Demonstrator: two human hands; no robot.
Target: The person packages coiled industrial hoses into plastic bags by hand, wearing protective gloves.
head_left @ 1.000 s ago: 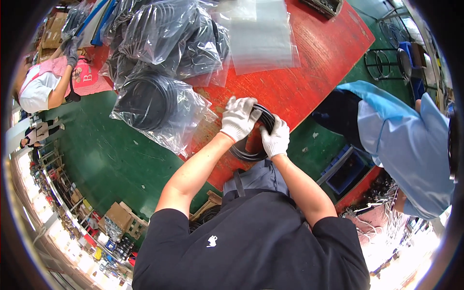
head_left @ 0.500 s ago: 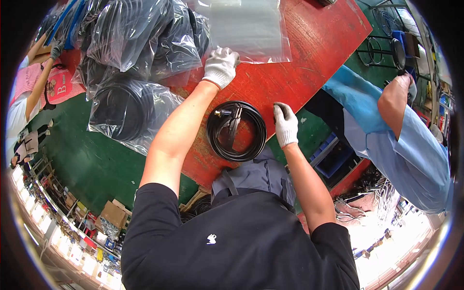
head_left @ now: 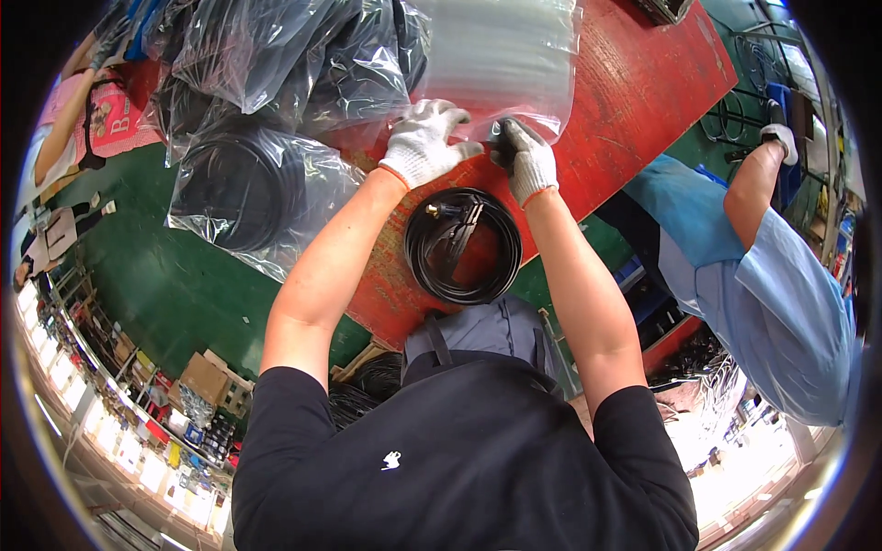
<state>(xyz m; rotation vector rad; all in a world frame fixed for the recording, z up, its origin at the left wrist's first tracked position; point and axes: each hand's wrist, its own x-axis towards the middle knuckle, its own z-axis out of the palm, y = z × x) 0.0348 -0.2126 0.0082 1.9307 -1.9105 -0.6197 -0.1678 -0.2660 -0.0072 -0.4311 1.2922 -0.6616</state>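
Observation:
Both my hands wear white knit gloves with grey palms and work at the near edge of a stack of clear plastic bags (head_left: 501,55). My left hand (head_left: 429,142) lies just left of the edge, fingers spread and thumb reaching right. At the bag edge, the fingers of my right hand (head_left: 526,158) are pinched together on what looks like a clear bag's edge; the fingertips are partly hidden. Below both hands, a coil of black cable (head_left: 510,253) with a brass-coloured connector rests on the red table (head_left: 634,101), close to my body.
Bagged black coils (head_left: 276,64) are heaped on the left, and one bagged coil (head_left: 230,193) overhangs the table edge. A person in blue (head_left: 763,303) stands at the right. Another person's arm (head_left: 66,129) shows at far left, near a pink bag (head_left: 110,119). The floor (head_left: 175,266) is green.
My right hand has moved up from beside the cable coil to the bag edge. My left hand has slid slightly right and down, its thumb now apart from the fingers.

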